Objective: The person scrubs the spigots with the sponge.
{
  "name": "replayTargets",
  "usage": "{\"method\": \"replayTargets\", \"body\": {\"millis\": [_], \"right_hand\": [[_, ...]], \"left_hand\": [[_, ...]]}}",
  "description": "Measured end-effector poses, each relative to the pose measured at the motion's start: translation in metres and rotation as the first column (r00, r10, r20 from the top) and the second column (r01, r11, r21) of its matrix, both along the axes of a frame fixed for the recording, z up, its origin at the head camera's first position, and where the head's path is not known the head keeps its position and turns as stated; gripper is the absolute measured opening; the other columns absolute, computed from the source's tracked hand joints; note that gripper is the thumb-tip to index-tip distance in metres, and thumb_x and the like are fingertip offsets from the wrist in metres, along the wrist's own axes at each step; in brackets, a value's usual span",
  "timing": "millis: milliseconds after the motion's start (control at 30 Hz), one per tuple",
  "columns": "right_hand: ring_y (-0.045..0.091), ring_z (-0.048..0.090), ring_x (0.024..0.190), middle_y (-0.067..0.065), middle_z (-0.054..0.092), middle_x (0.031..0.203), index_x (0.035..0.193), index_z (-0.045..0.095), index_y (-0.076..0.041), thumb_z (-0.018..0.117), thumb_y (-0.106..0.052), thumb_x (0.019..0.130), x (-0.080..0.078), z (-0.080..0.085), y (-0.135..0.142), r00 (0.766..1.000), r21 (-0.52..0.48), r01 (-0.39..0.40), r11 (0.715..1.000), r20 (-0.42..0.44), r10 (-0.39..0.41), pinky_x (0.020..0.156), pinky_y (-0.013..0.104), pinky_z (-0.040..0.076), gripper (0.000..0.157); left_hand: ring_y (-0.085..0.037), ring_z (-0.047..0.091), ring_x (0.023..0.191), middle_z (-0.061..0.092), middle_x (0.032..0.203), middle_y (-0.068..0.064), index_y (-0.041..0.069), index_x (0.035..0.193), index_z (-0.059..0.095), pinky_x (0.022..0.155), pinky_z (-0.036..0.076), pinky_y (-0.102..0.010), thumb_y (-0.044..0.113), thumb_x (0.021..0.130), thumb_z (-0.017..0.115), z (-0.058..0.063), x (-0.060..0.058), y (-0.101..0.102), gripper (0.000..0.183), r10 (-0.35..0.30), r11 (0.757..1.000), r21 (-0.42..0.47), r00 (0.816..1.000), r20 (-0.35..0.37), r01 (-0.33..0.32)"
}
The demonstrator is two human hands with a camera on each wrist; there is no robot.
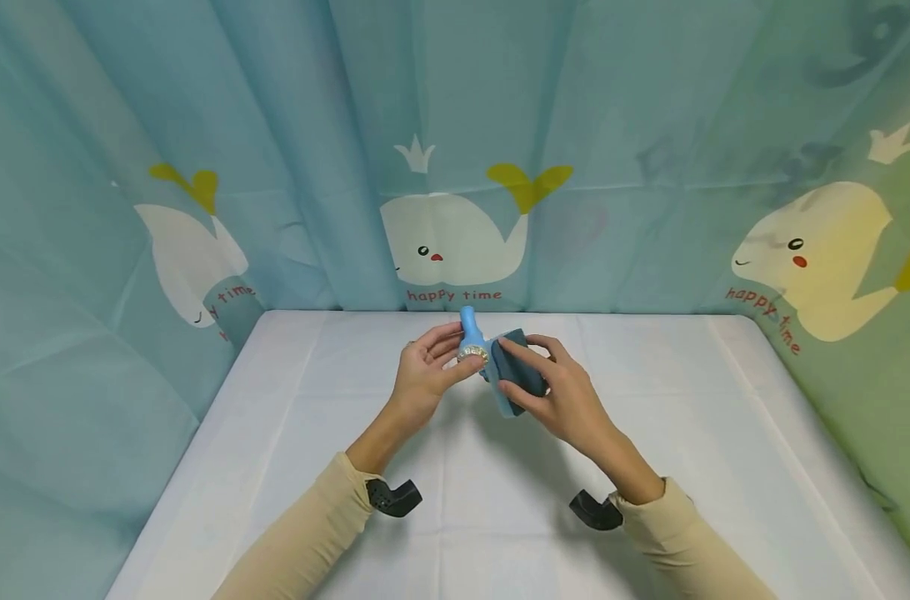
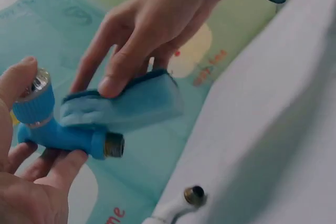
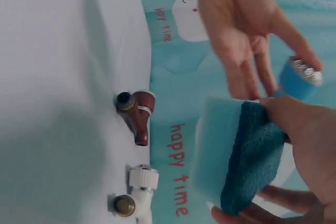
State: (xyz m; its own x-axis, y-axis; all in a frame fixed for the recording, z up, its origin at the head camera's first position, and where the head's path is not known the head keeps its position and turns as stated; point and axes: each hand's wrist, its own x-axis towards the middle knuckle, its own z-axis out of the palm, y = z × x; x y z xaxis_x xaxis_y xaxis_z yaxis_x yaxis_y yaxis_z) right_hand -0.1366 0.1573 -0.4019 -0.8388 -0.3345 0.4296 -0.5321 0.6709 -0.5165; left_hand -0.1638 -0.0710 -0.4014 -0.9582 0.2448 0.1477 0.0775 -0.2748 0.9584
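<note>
A bright blue angle valve (image 2: pixel 68 136) with a silvery-topped knob is in my left hand (image 1: pixel 417 375). The left thumb presses on the knob's end, and the fingers support the body from below. My right hand (image 1: pixel 575 400) grips a two-layer sponge (image 3: pixel 257 150), light blue foam on one side and a dark teal scouring pad on the other. Its foam side lies against the valve's body in the left wrist view. The valve's threaded outlet (image 2: pixel 114 145) pokes out beyond the sponge. From the right wrist, the sponge hides most of the valve, leaving the knob in sight.
A reddish-brown valve (image 3: pixel 140 124) and a white valve (image 3: pixel 143 182) stand on the white-covered table (image 1: pixel 350 467) in the right wrist view. A blue-green curtain (image 1: pixel 612 250) with whale prints hangs behind the table and along its sides.
</note>
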Motion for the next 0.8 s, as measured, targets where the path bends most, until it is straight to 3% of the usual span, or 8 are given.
{"method": "replayTargets", "body": {"millis": [167, 267, 367, 600, 700, 800], "right_hand": [[0.035, 0.069, 0.102, 0.023, 0.057, 0.138, 0.142, 0.064, -0.016, 0.081, -0.022, 0.091, -0.005, 0.005, 0.009, 0.998, -0.013, -0.059, 0.998, 0.012, 0.059, 0.077, 0.048, 0.060, 0.055], [0.031, 0.069, 0.104, 0.019, 0.057, 0.140, 0.142, 0.063, -0.013, 0.083, -0.014, 0.088, -0.010, 0.010, 0.013, 0.996, -0.110, -0.082, 0.991, -0.048, 0.078, 0.075, 0.044, 0.061, 0.057], [0.033, 0.065, 0.117, 0.017, 0.054, 0.146, 0.144, 0.061, -0.013, 0.083, -0.008, 0.087, -0.015, 0.014, 0.013, 0.983, -0.175, -0.156, 0.972, -0.125, 0.135, 0.078, 0.042, 0.061, 0.062], [0.035, 0.067, 0.104, 0.020, 0.054, 0.145, 0.139, 0.066, -0.014, 0.087, -0.004, 0.079, -0.018, 0.018, 0.015, 0.954, -0.129, -0.178, 0.976, -0.268, 0.138, 0.075, 0.046, 0.059, 0.064], [0.036, 0.065, 0.109, 0.019, 0.052, 0.148, 0.140, 0.066, -0.015, 0.087, -0.003, 0.079, -0.017, 0.019, 0.015, 0.937, -0.100, -0.222, 0.970, -0.298, 0.183, 0.075, 0.044, 0.058, 0.066], [0.037, 0.062, 0.112, 0.021, 0.050, 0.148, 0.140, 0.066, -0.017, 0.087, -0.007, 0.081, -0.021, 0.019, 0.020, 0.932, -0.024, -0.203, 0.979, -0.311, 0.186, 0.070, 0.041, 0.056, 0.063]], "left_hand": [[-0.031, 0.059, 0.129, 0.058, 0.139, -0.024, -0.005, 0.142, 0.053, 0.099, 0.054, -0.034, -0.001, 0.087, 0.077, 0.002, 0.002, -0.003, 0.060, -0.039, 0.999, -0.016, 0.999, -0.021, 0.039], [-0.030, 0.059, 0.129, 0.059, 0.139, -0.023, -0.005, 0.141, 0.055, 0.099, 0.054, -0.034, 0.002, 0.085, 0.082, 0.000, 0.003, -0.004, 0.063, -0.090, 0.993, -0.084, 0.994, -0.058, 0.085], [-0.031, 0.058, 0.129, 0.059, 0.139, -0.022, -0.006, 0.141, 0.055, 0.100, 0.054, -0.037, 0.006, 0.082, 0.087, 0.000, 0.005, -0.004, 0.068, -0.144, 0.983, -0.132, 0.984, -0.105, 0.129], [-0.031, 0.058, 0.128, 0.060, 0.138, -0.022, -0.006, 0.141, 0.056, 0.100, 0.054, -0.037, 0.017, 0.079, 0.092, 0.003, 0.006, -0.005, 0.074, -0.180, 0.978, -0.128, 0.975, -0.130, 0.163], [-0.031, 0.059, 0.127, 0.060, 0.137, -0.023, -0.006, 0.141, 0.056, 0.098, 0.055, -0.038, 0.021, 0.078, 0.092, 0.005, 0.005, -0.006, 0.077, -0.196, 0.974, -0.139, 0.971, -0.135, 0.177], [-0.031, 0.060, 0.127, 0.060, 0.137, -0.024, -0.008, 0.140, 0.055, 0.098, 0.055, -0.037, 0.015, 0.080, 0.090, 0.006, 0.005, -0.006, 0.073, -0.221, 0.967, -0.151, 0.968, -0.117, 0.203]]}}
